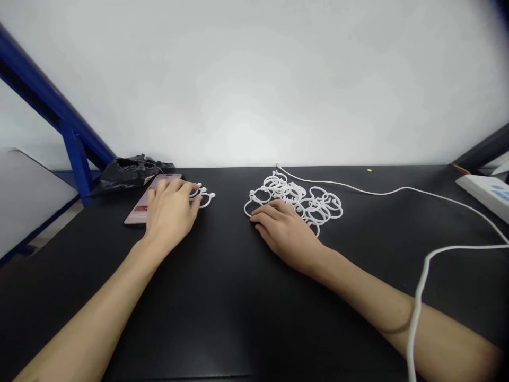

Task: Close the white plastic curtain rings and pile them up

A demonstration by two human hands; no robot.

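Note:
A pile of thin white plastic rings (320,207), each with a small knob, lies on the black table (199,297). At the pile's left edge, my right hand (287,233) has its fingers close together on one white ring (245,206); its fingertips partly cover that ring. My left hand (169,209) is at the left, thumb and index finger apart beside a few separate white rings (207,201), which it partly hides. Under and behind this hand lies a phone (137,212) with a lit pinkish screen.
A crumpled black plastic bag (125,172) sits behind the phone, near a blue metal frame (75,154). One white cable (350,187) runs along the back right; a thicker white cable (423,276) crosses over my right forearm. At the right edge is a white box (483,191).

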